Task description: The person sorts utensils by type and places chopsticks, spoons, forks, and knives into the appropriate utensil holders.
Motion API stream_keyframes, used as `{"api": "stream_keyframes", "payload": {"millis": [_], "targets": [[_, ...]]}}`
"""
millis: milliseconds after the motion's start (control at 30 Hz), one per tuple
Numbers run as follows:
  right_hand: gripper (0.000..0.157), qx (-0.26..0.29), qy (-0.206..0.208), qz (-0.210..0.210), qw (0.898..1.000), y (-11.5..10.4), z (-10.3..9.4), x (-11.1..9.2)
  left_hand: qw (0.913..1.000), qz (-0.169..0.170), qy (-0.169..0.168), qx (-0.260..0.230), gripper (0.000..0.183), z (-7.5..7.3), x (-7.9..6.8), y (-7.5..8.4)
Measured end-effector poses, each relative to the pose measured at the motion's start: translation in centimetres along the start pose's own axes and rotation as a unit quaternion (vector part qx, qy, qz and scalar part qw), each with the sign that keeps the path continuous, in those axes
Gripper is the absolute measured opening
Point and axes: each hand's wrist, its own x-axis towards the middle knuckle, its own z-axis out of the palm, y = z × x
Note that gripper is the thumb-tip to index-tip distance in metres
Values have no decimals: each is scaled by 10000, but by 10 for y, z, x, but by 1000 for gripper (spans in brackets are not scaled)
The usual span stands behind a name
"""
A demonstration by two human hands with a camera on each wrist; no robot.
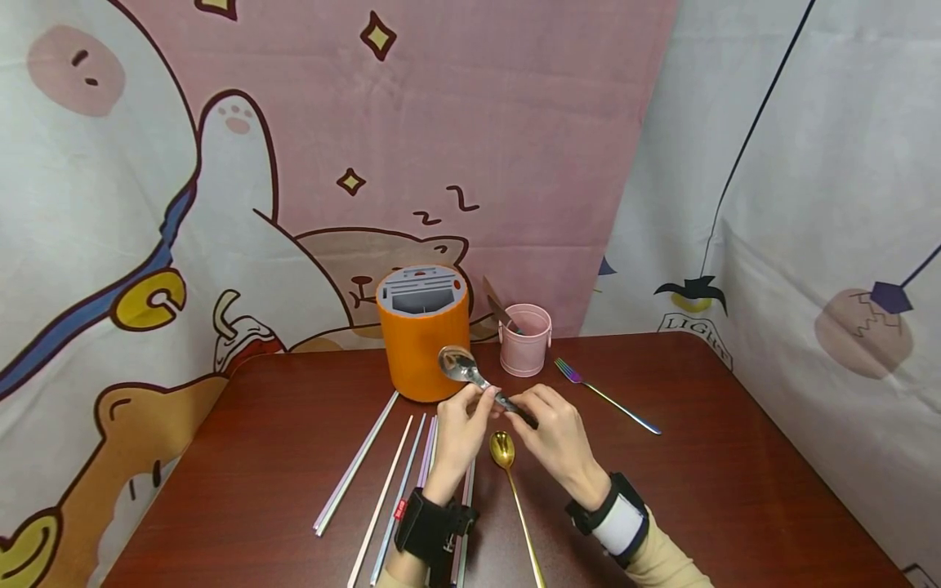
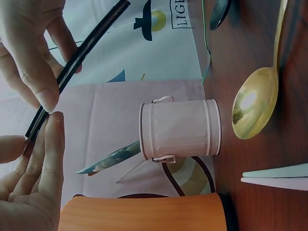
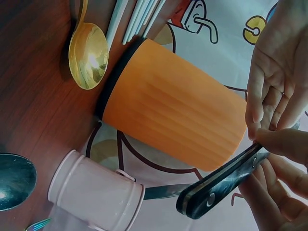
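Note:
Above the table my left hand (image 1: 461, 429) and right hand (image 1: 556, 429) both pinch one spoon with a silver bowl (image 1: 457, 364) and a dark riveted handle (image 3: 221, 183). The left hand grips it nearer the bowl; the right holds the handle. The bowl points up and left, in front of the orange holder (image 1: 422, 347). In the right wrist view the bowl is mostly hidden by the fingers. Beneath the hands a gold spoon (image 1: 502, 449) lies on the table. A dark spoon (image 3: 17, 180) also lies there, seen only in the wrist views.
Right of the holder, which has slots in its top, stands a pink bucket (image 1: 525, 343) with a knife (image 1: 500, 306) leaning in it. A rainbow-coloured fork (image 1: 610, 398) lies to the right. Several pale chopsticks (image 1: 356, 465) lie at the left and under the left forearm.

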Motion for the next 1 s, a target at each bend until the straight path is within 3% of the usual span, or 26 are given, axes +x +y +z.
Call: {"api": "stream_keyframes", "payload": {"millis": [267,500,767,1000], "targets": [[31,336,-332,353,9983,8,-7,4,9996,131,227,-114,16,-3,1,0],[26,-464,-528,1338,9885,49,-23,9,9989,176,442,-3,16,-9,4,-3],[29,-1249,-1301,2773,9437,117,-38,-10,9976,251,638,100,15,-13,5,-2],[31,-1422,-2127,3521,9003,153,-47,-28,9971,267,705,87,14,-15,6,-2]]}}
